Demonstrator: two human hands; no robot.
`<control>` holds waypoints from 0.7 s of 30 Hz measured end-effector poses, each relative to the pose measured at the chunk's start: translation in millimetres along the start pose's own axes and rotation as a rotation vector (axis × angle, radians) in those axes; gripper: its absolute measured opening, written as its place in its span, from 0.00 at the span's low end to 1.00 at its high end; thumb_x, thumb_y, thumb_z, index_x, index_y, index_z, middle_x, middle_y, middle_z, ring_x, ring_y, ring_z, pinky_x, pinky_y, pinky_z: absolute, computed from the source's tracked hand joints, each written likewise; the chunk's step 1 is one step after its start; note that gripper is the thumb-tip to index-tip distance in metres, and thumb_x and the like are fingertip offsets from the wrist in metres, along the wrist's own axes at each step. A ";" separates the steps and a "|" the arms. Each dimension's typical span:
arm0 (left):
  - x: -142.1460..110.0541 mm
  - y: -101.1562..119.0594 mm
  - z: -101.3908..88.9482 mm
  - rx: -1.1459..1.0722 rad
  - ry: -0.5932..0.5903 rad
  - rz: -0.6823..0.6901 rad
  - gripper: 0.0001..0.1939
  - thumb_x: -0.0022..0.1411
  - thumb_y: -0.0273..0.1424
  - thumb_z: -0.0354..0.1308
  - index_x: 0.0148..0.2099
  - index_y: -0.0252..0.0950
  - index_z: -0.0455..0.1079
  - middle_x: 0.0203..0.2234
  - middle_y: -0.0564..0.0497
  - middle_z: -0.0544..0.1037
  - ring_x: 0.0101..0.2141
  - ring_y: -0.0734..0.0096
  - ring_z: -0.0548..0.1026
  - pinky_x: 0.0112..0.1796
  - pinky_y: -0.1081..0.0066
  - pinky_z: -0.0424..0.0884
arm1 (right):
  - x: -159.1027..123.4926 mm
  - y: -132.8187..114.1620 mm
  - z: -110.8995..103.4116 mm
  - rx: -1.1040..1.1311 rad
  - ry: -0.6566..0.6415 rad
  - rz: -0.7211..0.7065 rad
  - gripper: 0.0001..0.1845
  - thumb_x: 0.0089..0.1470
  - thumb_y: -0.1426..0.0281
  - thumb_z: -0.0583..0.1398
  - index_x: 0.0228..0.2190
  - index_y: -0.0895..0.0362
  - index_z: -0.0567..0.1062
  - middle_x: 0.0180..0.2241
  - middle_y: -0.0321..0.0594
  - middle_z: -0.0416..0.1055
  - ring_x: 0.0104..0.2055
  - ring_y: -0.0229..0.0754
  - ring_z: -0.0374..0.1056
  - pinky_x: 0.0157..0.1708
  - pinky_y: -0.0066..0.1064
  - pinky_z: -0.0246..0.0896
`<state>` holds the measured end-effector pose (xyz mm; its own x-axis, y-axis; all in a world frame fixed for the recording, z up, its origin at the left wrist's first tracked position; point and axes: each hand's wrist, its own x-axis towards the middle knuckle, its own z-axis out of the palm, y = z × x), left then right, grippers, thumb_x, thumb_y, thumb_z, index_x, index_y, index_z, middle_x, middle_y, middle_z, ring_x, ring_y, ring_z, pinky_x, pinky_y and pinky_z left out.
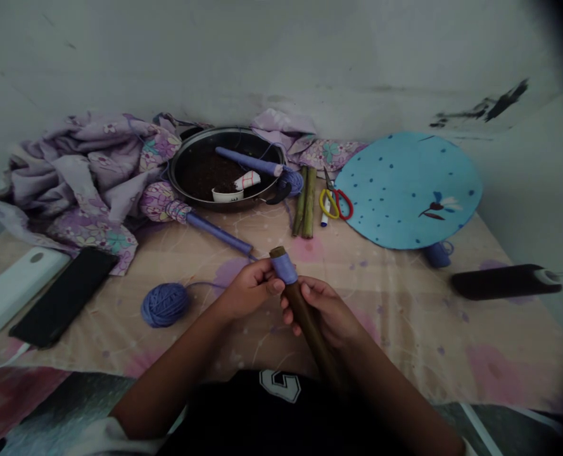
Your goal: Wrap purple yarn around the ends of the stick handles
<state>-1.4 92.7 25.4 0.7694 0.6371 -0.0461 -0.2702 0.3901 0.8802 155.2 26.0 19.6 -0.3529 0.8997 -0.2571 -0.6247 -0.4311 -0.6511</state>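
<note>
A thick brown stick [309, 326] slants up from my lap, its top end wrapped in a band of purple yarn [285, 268]. My right hand [326, 307] is closed around the stick just below the wrapping. At the wrapped end, my left hand [255, 288] pinches with thumb and fingers against the yarn. A strand runs from there leftward to a ball of purple-blue yarn [164, 305] on the table. Behind my hands lies a yarn-wrapped stick [219, 232] with a floral cloth head [160, 202].
A dark pan [181, 183] holds soil, a wrapped stick [247, 161] and a white piece. Bare sticks [308, 206], scissors [335, 199] and a blue dotted oval [404, 196] stand right of it. Floral cloth [76, 183], a phone [65, 297] and a dark case [504, 282] flank the table.
</note>
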 end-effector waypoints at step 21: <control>1.1 4.6 -5.1 0.076 0.022 -0.020 0.18 0.54 0.41 0.62 0.38 0.31 0.68 0.22 0.51 0.73 0.23 0.73 0.73 0.27 0.73 0.68 | 0.8 -1.4 5.3 0.042 0.039 0.024 0.15 0.50 0.59 0.64 0.31 0.60 0.74 0.26 0.39 0.76 0.22 0.35 0.73 0.18 0.20 0.67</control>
<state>-4.7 98.6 27.0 0.7610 0.6446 -0.0733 -0.2098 0.3515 0.9124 152.1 26.9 24.1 -0.3408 0.8909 -0.3002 -0.6453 -0.4539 -0.6144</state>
